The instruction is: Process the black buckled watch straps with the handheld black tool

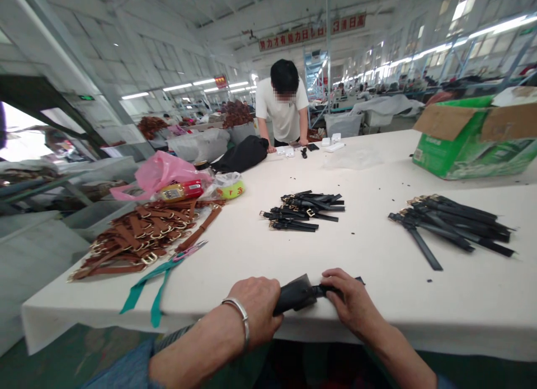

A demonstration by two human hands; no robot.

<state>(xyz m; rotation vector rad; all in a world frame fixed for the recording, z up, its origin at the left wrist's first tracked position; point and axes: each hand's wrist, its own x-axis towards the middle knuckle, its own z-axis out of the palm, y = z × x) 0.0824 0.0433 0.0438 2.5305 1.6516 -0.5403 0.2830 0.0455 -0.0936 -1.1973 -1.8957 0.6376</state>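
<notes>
My left hand [257, 305], with a silver bangle at the wrist, is wrapped round a black tool [296, 295] near the table's front edge. A short black strap [321, 290] sticks out from the tool's wide end. My right hand [347, 299] pinches that strap between thumb and fingers, just right of the tool. Beyond my hands lies a small pile of black buckled straps [308, 207]. Farther right, longer black straps [453, 224] are heaped. Brown buckled straps [138, 232] form a tangled pile on the left.
Pink-handled scissors [191, 250] and a teal ribbon [157, 277] lie at the left front of the white table [251, 255]. Behind them are a pink bag [163, 174] and black cloth [245, 154]. A green box [474, 137] stands back right. A person [283, 104] leans over the far edge.
</notes>
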